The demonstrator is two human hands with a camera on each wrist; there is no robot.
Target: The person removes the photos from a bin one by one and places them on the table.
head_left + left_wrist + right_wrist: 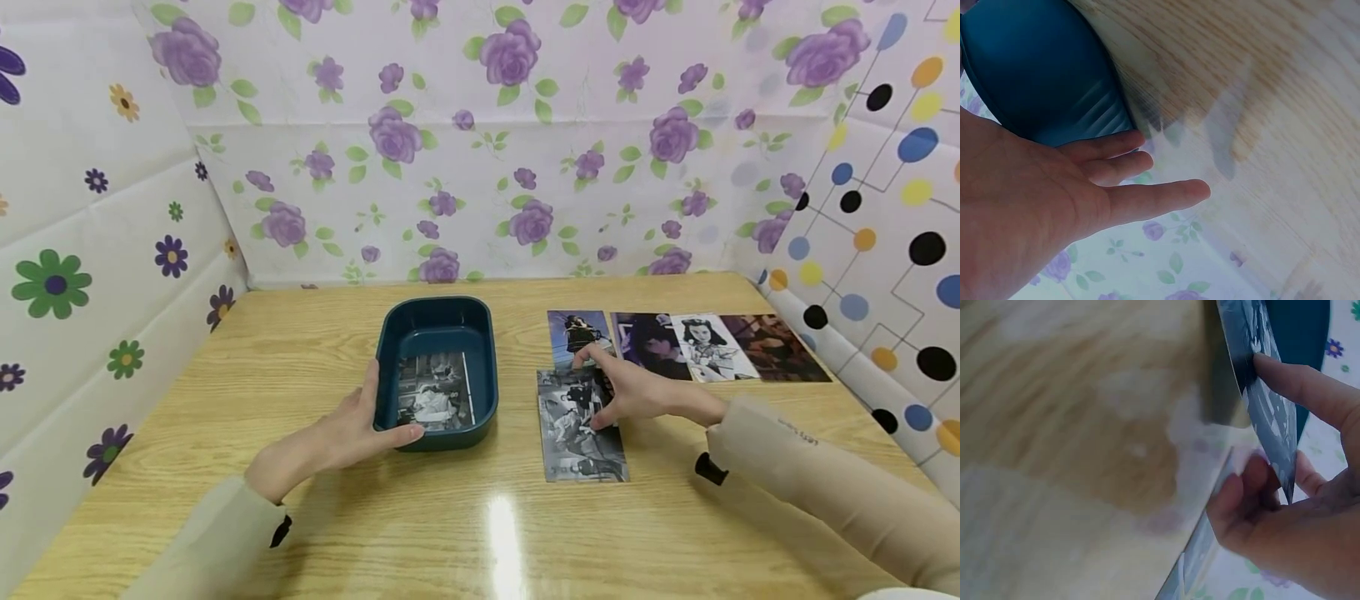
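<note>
My right hand (637, 388) grips a black-and-white photo card (573, 454) right of the dark teal bin (438, 337). In the right wrist view, the thumb lies on the card's face and other fingers bend around its edge; the card (1272, 425) is tilted up from the table. Another black-and-white photo card (437, 400) lies inside the bin. My left hand (333, 437) is at the bin's left side, thumb at the front rim. Its fingers stretch out along the bin wall (1041, 62) in the left wrist view.
Behind the right hand, a row of cards lies on the wooden table (300, 350): a blue-toned card (562, 329), a purple one (648, 333), a black-and-white drawing (708, 346) and a dark reddish one (783, 350). Patterned sheets (465, 208) border the table's back and sides.
</note>
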